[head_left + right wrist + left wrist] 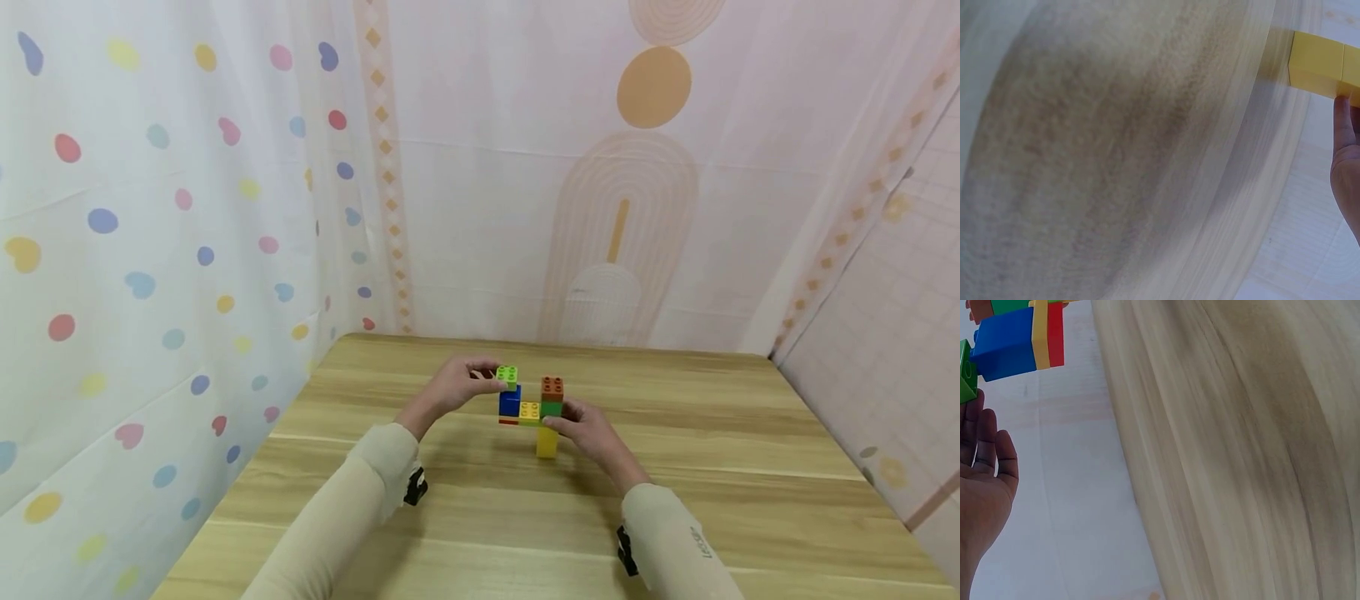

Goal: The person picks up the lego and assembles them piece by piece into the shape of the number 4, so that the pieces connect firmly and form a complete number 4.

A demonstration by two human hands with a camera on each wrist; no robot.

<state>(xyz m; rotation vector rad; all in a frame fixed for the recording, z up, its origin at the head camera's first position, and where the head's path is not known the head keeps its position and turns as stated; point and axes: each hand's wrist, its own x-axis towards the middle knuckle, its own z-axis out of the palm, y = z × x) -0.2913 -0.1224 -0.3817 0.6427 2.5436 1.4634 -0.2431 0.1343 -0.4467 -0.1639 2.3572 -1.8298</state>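
Observation:
A toy building-brick structure stands on the table. Its right column has a brown brick (552, 388) on top, a green brick (551, 409) below it and yellow bricks (547, 443) at the foot. A yellow brick (529, 410) bridges to a blue brick (510, 403) on the left, over thin yellow and red pieces (1055, 334). My left hand (454, 385) pinches a lime green brick (507, 377) at the blue brick's top; in the left wrist view it looks slightly tilted there. My right hand (592, 429) grips the right column, a finger against the yellow bricks (1319, 62).
The wooden table (712, 467) reaches back to a patterned curtain (480, 208). A dotted curtain (165, 250) hangs along the left side, and another pale cloth (892, 333) hangs at the right.

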